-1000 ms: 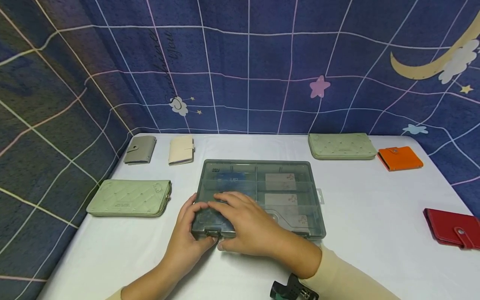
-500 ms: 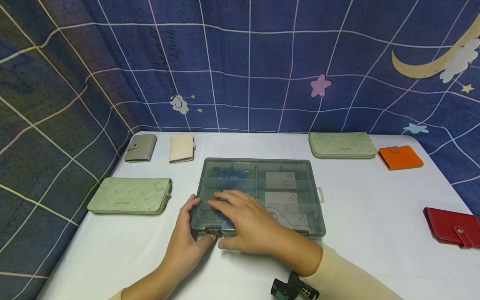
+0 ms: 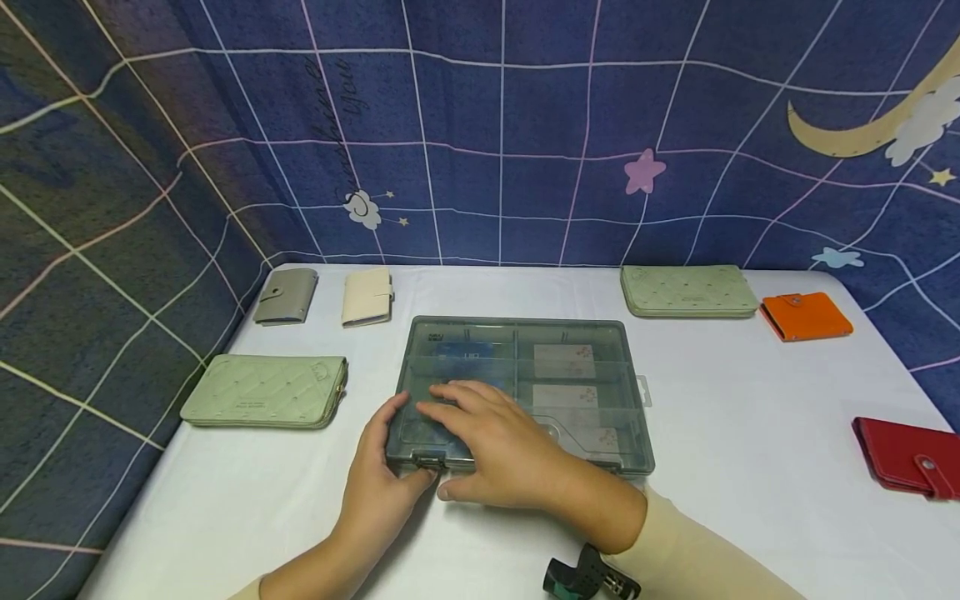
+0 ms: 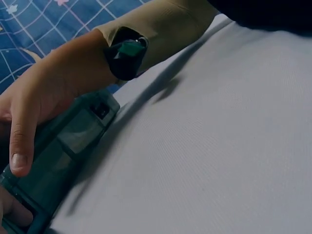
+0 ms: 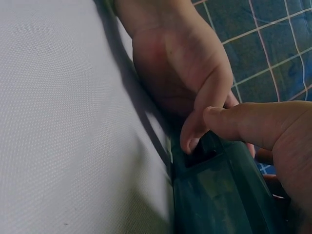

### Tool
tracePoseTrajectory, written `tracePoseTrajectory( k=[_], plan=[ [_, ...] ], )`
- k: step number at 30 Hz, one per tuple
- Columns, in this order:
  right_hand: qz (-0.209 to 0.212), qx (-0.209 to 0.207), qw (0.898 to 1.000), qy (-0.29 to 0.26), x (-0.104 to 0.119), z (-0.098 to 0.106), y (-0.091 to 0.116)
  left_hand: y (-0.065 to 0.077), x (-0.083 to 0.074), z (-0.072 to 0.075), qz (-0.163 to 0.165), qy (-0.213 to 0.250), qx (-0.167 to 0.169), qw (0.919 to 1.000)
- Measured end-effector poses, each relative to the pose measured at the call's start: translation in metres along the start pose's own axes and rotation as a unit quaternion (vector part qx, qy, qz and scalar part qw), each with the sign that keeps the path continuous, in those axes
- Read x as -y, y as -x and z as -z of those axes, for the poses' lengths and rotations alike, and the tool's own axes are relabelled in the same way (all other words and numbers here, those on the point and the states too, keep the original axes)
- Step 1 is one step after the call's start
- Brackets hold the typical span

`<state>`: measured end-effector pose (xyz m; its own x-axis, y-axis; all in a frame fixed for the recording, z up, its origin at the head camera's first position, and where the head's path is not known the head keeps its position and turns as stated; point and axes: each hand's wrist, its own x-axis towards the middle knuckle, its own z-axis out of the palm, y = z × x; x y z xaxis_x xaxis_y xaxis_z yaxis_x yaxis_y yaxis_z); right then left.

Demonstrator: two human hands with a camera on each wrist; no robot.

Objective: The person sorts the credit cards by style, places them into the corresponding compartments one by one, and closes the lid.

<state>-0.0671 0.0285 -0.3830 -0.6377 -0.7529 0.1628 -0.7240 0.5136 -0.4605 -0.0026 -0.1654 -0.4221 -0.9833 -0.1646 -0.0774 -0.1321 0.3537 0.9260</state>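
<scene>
A translucent grey-green plastic storage box (image 3: 585,333) lies lid down flat on the white table, its lid shut. Through the lid show a blue card (image 3: 468,354) and several white cards (image 3: 564,360) in compartments. My left hand (image 3: 378,479) holds the box's front left corner, fingers along the left side, thumb at the front latch (image 3: 430,461). In the right wrist view, that thumb's tip bends onto the latch. My right hand (image 3: 510,450) rests on the lid, fingers spread, its thumb beside the left thumb at the front edge. The lid hides nothing of the latch's far twin (image 4: 101,110).
Left of the box lie a green quilted wallet (image 3: 262,392), a grey card holder (image 3: 286,296) and a cream one (image 3: 367,297). To the right are another green wallet (image 3: 688,292), an orange card holder (image 3: 807,317) and a red wallet (image 3: 907,457). A patterned curtain (image 3: 465,125) stands behind.
My left fingers have shifted slightly along the box's left edge, with the forefinger drawn nearer the hand. The right hand and box stay nearly still; the view shifts slightly.
</scene>
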Motion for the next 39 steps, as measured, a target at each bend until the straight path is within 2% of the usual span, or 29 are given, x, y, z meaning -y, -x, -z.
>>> tracePoseTrajectory(
  k=[6, 8, 10, 12, 14, 16, 19, 23, 26, 32, 35, 39],
  plan=[
    [0.0, 0.005, 1.0, 0.001, 0.0, 0.0, 0.001, 0.004, -0.002, 0.005, 0.003, 0.016, 0.034, 0.9993],
    [0.0, 0.006, 1.0, 0.001, 0.0, 0.0, 0.001, 0.004, 0.002, 0.009, -0.018, -0.012, 0.049, 0.9986],
    [-0.001, 0.007, 1.0, -0.001, 0.0, 0.0, 0.001, 0.002, 0.007, 0.014, -0.064, -0.066, 0.056, 0.9942],
    [0.001, 0.006, 1.0, -0.001, 0.0, 0.0, 0.001, -0.001, 0.015, 0.02, -0.123, -0.132, 0.049, 0.9823],
    [0.002, 0.005, 1.0, -0.001, -0.001, 0.001, 0.001, -0.006, 0.022, 0.025, -0.18, -0.194, 0.032, 0.9639],
    [0.003, 0.005, 1.0, 0.001, -0.001, 0.001, 0.0, -0.011, 0.027, 0.029, -0.218, -0.236, 0.018, 0.9469],
    [0.001, 0.008, 1.0, 0.003, -0.001, 0.001, 0.0, -0.016, 0.031, 0.034, -0.252, -0.277, 0.007, 0.9274],
    [-0.004, 0.012, 1.0, 0.008, 0.0, 0.001, 0.0, -0.02, 0.033, 0.038, -0.276, -0.299, 0.01, 0.9134],
    [-0.002, 0.012, 0.999, 0.032, 0.001, -0.001, 0.0, -0.022, 0.033, 0.04, -0.28, -0.297, 0.023, 0.9124],
    [0.009, 0.006, 0.995, 0.1, 0.003, -0.007, -0.002, -0.024, 0.032, 0.045, -0.268, -0.276, 0.051, 0.9217],
    [0.012, -0.003, 0.994, 0.11, 0.004, -0.009, -0.002, -0.025, 0.032, 0.048, -0.265, -0.265, 0.064, 0.9251],
    [0.01, -0.007, 0.994, 0.108, 0.004, -0.009, -0.002, -0.028, 0.033, 0.051, -0.275, -0.247, 0.084, 0.9255]
  ],
)
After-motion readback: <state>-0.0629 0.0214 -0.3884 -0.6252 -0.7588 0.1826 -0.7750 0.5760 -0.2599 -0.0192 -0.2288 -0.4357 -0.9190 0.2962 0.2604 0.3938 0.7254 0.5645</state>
